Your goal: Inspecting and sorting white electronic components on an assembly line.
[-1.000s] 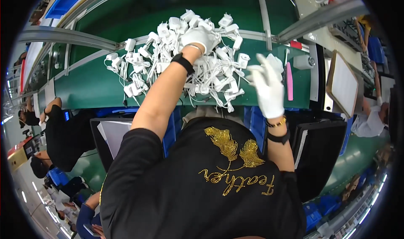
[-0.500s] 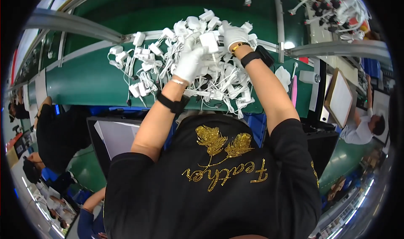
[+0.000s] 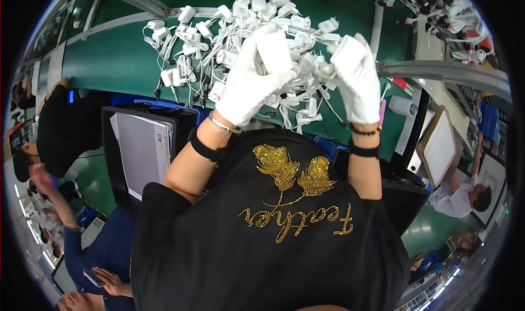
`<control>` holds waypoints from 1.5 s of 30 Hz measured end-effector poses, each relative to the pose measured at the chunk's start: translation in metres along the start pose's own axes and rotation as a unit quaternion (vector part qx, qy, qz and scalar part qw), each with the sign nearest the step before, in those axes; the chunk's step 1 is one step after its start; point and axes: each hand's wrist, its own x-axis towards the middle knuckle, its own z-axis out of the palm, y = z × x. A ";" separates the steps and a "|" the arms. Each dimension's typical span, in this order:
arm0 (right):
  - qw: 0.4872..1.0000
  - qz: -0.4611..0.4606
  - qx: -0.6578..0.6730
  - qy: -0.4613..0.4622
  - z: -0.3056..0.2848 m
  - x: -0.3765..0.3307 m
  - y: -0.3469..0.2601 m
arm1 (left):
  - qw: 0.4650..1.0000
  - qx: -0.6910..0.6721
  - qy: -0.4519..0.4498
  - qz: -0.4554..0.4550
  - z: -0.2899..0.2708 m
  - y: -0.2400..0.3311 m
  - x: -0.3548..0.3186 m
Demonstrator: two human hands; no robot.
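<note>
White power adapters with coiled white cables lie in a heap (image 3: 219, 43) on the green bench (image 3: 109, 70). My left hand (image 3: 246, 89), in a white glove, is closed around a white power adapter (image 3: 274, 53), its flat face turned up. To its right my gloved right hand (image 3: 358, 92) grips another white power adapter (image 3: 349, 53) between thumb and fingers. Both are lifted above the near side of the heap, apart from each other. A white blur beside the right thumb is too smeared to make out.
More cables (image 3: 437, 15) hang at the upper right. A metal rail (image 3: 437, 70) crosses at the right. A clear bottle (image 3: 403, 104) and a pink strip (image 3: 383, 108) lie beyond my right hand. Dark bins with papers (image 3: 139, 152) stand below the bench. Co-workers are on both sides.
Both hands have drawn back from the heap toward my body and moved apart, the right one further right. Each now holds an adapter up. A person at lower left has come further into view.
</note>
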 end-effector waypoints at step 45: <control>0.991 0.004 -0.065 -0.114 0.014 -0.102 0.012 | 0.992 0.090 -0.069 -0.062 0.032 -0.013 -0.062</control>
